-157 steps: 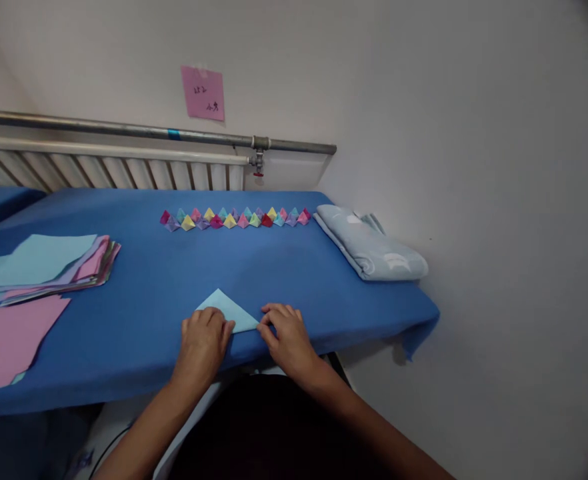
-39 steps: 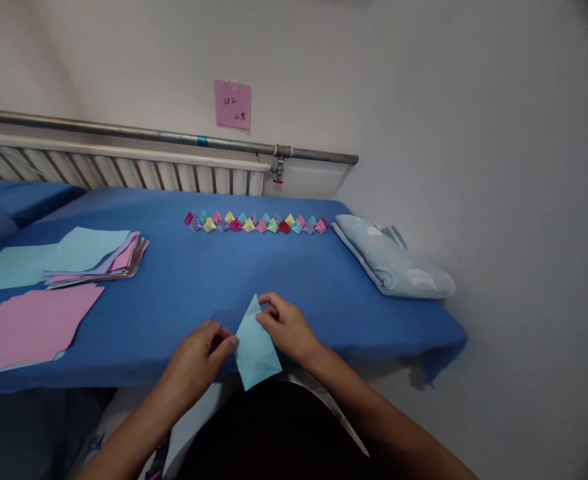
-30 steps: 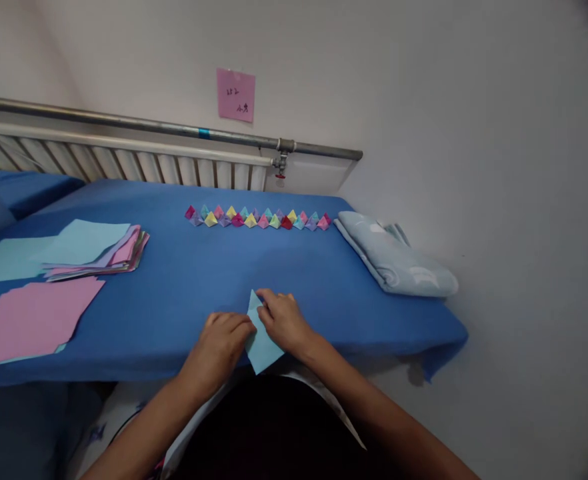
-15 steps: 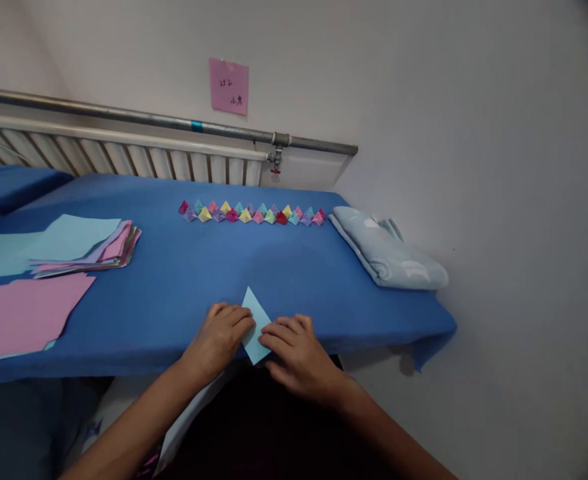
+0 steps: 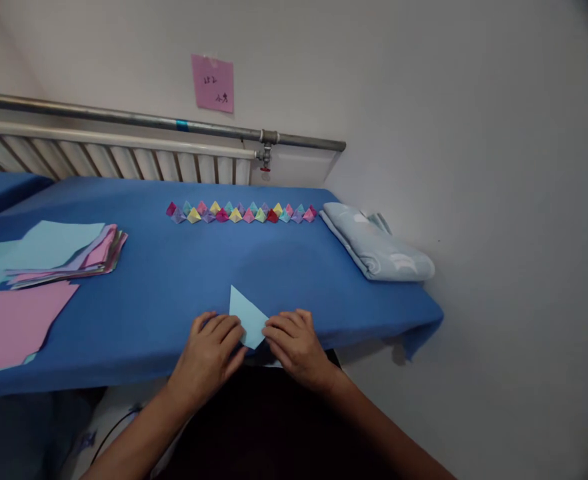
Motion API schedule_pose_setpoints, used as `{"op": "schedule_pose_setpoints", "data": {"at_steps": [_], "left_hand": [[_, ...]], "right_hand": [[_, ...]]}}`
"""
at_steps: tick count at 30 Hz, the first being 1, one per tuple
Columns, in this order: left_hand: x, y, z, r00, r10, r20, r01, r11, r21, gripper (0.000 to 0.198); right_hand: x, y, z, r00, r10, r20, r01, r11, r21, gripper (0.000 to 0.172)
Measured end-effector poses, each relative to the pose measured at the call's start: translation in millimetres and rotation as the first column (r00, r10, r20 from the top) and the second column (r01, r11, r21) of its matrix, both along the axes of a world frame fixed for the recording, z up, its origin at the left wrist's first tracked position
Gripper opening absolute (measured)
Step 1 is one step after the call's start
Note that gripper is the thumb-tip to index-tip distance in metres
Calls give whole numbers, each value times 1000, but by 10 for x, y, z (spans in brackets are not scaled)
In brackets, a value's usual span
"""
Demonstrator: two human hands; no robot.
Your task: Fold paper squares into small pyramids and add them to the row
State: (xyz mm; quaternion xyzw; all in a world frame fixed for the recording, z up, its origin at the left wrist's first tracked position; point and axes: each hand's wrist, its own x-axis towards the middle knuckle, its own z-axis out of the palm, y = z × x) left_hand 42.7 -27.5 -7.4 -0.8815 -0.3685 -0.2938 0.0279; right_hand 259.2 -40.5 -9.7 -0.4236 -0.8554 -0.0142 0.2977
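Lt-blue folded paper (image 5: 248,319) is at the near edge of the blue-cloth desk (image 5: 174,287), right in front of the person, btwn both hands; one pointed corner aims away from the body. L hand (image 5: 209,353): fingers bent & close together on the paper's left edge, thumb a bit apart & lower; can't tell if it pinches or only presses. R hand (image 5: 297,347): fingers bunched narrow over the right corner, seemingly holding it btwn fingertips & thumb, tho the thumb's contact is hidden. Holding opp. sides prob. steadies the sheet & lets the edges line up; working at the near edge prob. spares the arms a long reach.

Paper stack (image 5: 64,243), lt-blue on top w/ purple & pink below, lies off to the left, w/ pink sheets (image 5: 19,323) nearer the body; prob. put there to be handy for the L hand w/o crowding the fold. Row of small folded paper pieces (image 5: 235,215), mixed colors, sits in a zigzag toward the back, prob. so sleeves or elbows don't knock it & each piece shows. Folded blanket (image 5: 381,250) is at the right end, just beside the row, prob. parked out of the way.
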Motion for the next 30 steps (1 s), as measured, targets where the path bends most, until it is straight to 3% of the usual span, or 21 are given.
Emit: {"op": "schedule_pose_setpoints", "data": {"at_steps": [7,14,22,30], "left_hand": [[70,-39,-10,996,83,16,-83,997,-2,16],[139,-37,22,979,192,70,-184,977,-107,17],[236,-3,27,947,312,74,-292,935,-203,19],[221,60,-79,921,389,26,-378,909,-177,23]], "right_hand": [[-6,42,22,985,-111,-129,86,979,-185,11],[-63,74,96,953,-237,-188,168,932,-321,11],[-81,108,112,940,-279,-195,191,906,-377,11],[-118,112,108,914,-356,-193,265,887,-378,12]]}}
